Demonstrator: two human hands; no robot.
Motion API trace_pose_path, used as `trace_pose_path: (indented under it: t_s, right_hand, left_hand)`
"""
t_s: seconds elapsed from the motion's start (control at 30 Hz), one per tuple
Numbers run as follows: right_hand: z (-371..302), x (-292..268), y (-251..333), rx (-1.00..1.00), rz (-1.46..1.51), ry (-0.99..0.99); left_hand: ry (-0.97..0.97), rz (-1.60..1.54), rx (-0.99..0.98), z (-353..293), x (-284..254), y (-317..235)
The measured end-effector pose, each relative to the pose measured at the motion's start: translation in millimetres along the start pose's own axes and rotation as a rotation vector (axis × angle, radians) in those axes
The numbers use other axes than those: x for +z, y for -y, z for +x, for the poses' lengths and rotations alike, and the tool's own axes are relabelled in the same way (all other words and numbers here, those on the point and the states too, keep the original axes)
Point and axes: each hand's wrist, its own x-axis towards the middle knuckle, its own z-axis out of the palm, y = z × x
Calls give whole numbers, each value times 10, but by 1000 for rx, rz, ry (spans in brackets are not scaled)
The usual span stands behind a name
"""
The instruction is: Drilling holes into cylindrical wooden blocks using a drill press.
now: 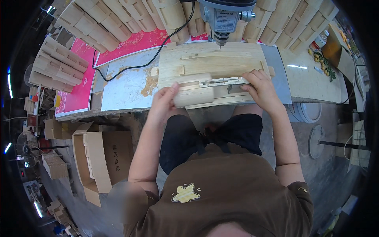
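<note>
My left hand (164, 102) is closed on the left end of a pale rounded wooden block (194, 97) near the bench's front edge. My right hand (261, 87) pinches the right end of a narrow pale strip (222, 82) with a dark slot along it. The strip's left end lies against the block's upper side; whether the two are joined I cannot tell. Beneath them is a flat wooden board (205, 59) with small strips fixed on it. Beyond the hands, the bench drill's chuck (222, 38) holds a thin bit above the board.
Rows of similar wooden pieces (92, 29) stand along the back and left of the bench. A black cable (148, 63) curves across the left side. An open cardboard box (114, 158) stands on the floor at left. A white bucket (310, 111) is below the bench at right.
</note>
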Motion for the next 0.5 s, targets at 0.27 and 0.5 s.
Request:
trace_pose_path:
  t_s: [0.27, 0.5]
  right_hand:
    - [-19, 5, -38, -4, -46, -46]
    - [122, 20, -232, 9, -104, -126]
  left_hand:
    - [153, 142, 377, -9, 488, 402]
    - [-58, 620, 924, 205, 579, 451]
